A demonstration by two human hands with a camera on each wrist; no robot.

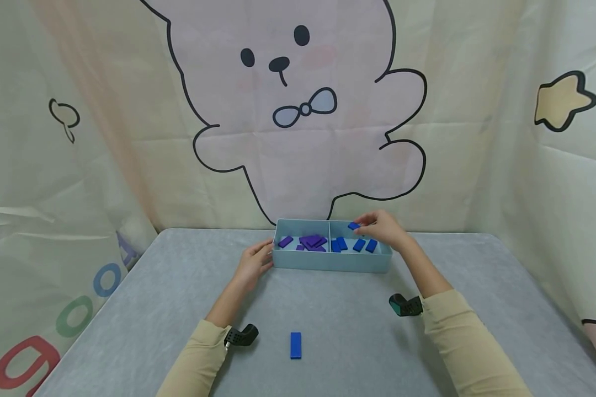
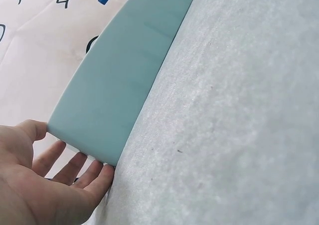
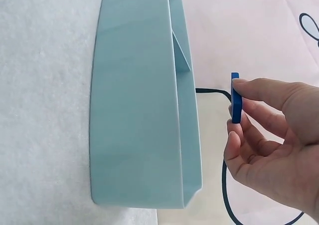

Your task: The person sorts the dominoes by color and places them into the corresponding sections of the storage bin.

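A light blue box (image 1: 330, 262) with two compartments stands at the far side of the table. My right hand (image 1: 381, 228) pinches a small blue rectangular block (image 3: 236, 99) between thumb and fingers, above the right compartment. Several blue blocks (image 1: 358, 245) lie inside that compartment. Purple blocks (image 1: 312, 241) fill part of the left one, some piled on each other. At the box's left end, my left hand (image 2: 55, 180) touches the end wall with its fingertips, the thumb at the top corner. Another blue block (image 1: 296, 345) lies alone on the table, nearer to me.
The grey cloth-covered table (image 1: 347, 325) extends in front of the box and to both sides. A curtain (image 1: 298, 165) with a printed bear hangs right behind the table's far edge. The box's divider (image 1: 329, 236) separates the two compartments.
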